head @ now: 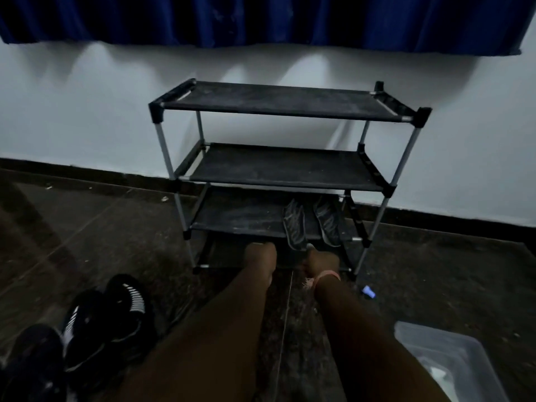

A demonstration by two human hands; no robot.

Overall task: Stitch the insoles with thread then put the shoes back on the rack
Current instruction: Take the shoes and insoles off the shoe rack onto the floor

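A black four-tier shoe rack (278, 181) stands against the white wall. A pair of grey shoes (311, 221) sits on the right side of its third shelf, heels toward me. Both my arms reach toward the rack's front edge. My left hand (261, 256) is just below that shelf's front bar, back of the hand up, fingers bent away out of sight. My right hand (322, 261), with a pink band at the wrist, is right at the heel of the left grey shoe. The dim light hides its fingers.
Black shoes with white stripes (87, 329) lie on the dark floor at lower left. A clear plastic box (452, 361) sits at lower right. A small blue object (368, 292) lies on the floor right of my right arm. A blue curtain (261, 18) hangs above.
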